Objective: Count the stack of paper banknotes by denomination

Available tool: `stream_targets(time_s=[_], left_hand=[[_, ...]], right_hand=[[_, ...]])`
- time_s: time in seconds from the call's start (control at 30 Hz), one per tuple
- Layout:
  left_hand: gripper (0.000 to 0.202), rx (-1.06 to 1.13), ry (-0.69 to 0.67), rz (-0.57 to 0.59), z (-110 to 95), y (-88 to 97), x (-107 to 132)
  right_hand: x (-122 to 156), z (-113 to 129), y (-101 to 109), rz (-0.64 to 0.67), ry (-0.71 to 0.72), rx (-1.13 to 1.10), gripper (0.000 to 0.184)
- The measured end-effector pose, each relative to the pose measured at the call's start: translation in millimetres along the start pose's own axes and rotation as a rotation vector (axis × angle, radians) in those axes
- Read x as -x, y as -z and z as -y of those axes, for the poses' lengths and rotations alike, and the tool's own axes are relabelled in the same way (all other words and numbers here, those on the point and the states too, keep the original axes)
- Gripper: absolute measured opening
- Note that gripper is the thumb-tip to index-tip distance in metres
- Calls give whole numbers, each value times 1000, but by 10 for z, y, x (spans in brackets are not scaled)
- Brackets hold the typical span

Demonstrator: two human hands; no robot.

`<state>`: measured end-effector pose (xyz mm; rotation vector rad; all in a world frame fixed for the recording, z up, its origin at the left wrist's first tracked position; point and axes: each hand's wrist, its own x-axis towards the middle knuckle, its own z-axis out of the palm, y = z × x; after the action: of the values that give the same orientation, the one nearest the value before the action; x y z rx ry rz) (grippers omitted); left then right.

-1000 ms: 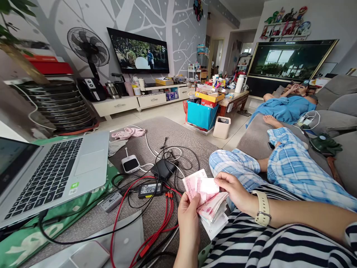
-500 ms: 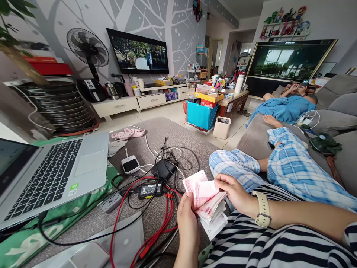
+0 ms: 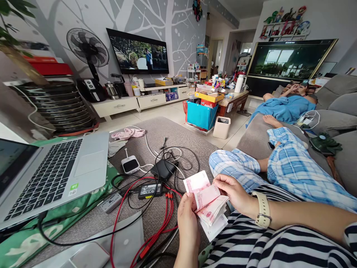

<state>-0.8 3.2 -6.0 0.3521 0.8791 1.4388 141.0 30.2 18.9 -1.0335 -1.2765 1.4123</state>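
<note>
While fanned, pink banknotes (image 3: 206, 203) bend under fingers (image 3: 220, 182).

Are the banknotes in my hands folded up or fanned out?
Fanned out: the banknotes are held between the left hand and the right hand, with several notes splayed apart at different angles.

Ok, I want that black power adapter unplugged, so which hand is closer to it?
Left. The left hand holds the banknotes just right of the power adapter; the right hand grips them from the far side, farther off.
</note>
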Motion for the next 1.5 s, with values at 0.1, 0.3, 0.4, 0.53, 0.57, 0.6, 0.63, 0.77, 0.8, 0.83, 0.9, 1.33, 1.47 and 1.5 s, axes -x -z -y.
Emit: stream_targets(time_s=[0.1,0.3,0.4,0.53,0.57,0.6,0.63,0.77,0.8,0.83,0.9,1.33,1.47,1.5], left_hand=[[25,20,17,4,-11,-10,11],[25,39,7,5,-42,-74,67],[23,50,15,8,-27,-66,65],[24,66,47,21,6,-20,26],[25,66,55,26,13,-7,13],[27,64,61,29,19,3,1],[28,60,66,32,23,11,-8],[31,46,51,27,16,1,3],[32,43,42,23,11,-7,13],[31,40,34,18,6,-14,23],[29,28,22,5,1,-22,36],[28,3,4,7,28,-7,26],[27,26,-3,-3,-23,-55,51],[28,13,-13,-14,-36,-65,54]], right_hand=[[3,10,-1,29,-11,15,28],[1,-6,5,45,-22,28,31],[2,-16,6,42,-25,16,28],[5,5,4,15,-9,17,26],[4,11,4,6,-9,14,27],[2,16,5,-3,-9,8,27],[-1,18,6,-12,-7,0,27],[-13,7,10,-35,-1,-32,29],[-16,4,10,-38,-4,-39,29],[-17,4,8,-41,-4,-42,29],[-16,10,0,-49,1,-40,29],[-23,23,18,-48,9,75,30],[-31,6,22,-44,15,58,31],[-30,1,24,-42,17,58,31]])
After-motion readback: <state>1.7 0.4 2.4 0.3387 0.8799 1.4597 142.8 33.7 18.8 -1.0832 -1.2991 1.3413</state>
